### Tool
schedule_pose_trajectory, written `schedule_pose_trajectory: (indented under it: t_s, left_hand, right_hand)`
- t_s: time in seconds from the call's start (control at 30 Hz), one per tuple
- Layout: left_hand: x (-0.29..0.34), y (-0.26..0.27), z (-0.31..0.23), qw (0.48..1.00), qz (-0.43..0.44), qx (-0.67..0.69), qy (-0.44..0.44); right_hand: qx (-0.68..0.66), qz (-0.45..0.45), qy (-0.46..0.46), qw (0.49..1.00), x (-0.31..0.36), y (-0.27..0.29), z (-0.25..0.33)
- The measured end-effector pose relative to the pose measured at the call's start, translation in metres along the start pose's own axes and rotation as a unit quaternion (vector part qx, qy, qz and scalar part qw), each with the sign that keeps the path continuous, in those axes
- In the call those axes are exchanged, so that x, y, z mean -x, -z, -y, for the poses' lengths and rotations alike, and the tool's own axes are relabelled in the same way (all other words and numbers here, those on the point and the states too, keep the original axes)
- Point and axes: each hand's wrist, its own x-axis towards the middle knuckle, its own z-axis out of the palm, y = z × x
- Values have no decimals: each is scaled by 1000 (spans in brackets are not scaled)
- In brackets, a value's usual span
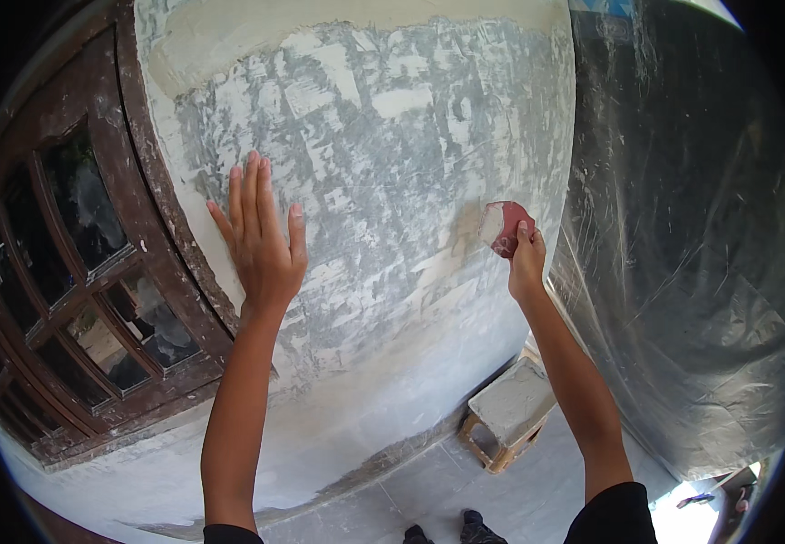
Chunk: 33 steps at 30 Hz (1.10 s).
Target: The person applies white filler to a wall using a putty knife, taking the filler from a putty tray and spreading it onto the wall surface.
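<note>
My left hand [268, 245] lies against the patchy grey and white wall [392, 181], fingers stretched out and pointing up, with nothing in it. It is near the brown window frame. In my right hand [527, 263] is a flat, dark red putty scraper [512, 228], pinched between thumb and fingers. Whitish filler smears cover its left part. The scraper is at the right side of the wall; whether its edge touches the surface I cannot tell.
A brown wooden window [93, 272] with glass panes is on the left. Clear plastic sheeting [682, 236] hangs over something dark on the right. Below, a small stool [512, 403] with a greyish, smeared top stands on the tiled floor [410, 485] by the wall, near my feet.
</note>
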Motion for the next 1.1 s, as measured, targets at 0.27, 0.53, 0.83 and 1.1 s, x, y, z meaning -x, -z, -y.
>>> schedule_pose_trajectory:
  t_s: [0.27, 0.53, 0.83, 1.1]
  left_hand:
    - [98, -87, -138, 980, 162, 111, -9]
    - [279, -158, -300, 920, 309, 209, 119]
    - [525, -145, -419, 784, 495, 235, 290]
    - [671, -128, -475, 699, 568, 228, 371]
  right_hand:
    - [63, -28, -90, 994, -2, 162, -62]
    - [258, -7, -179, 949, 11, 350, -103]
    - [445, 29, -258, 857, 54, 518, -173]
    - [513, 176, -198, 816, 86, 572, -265]
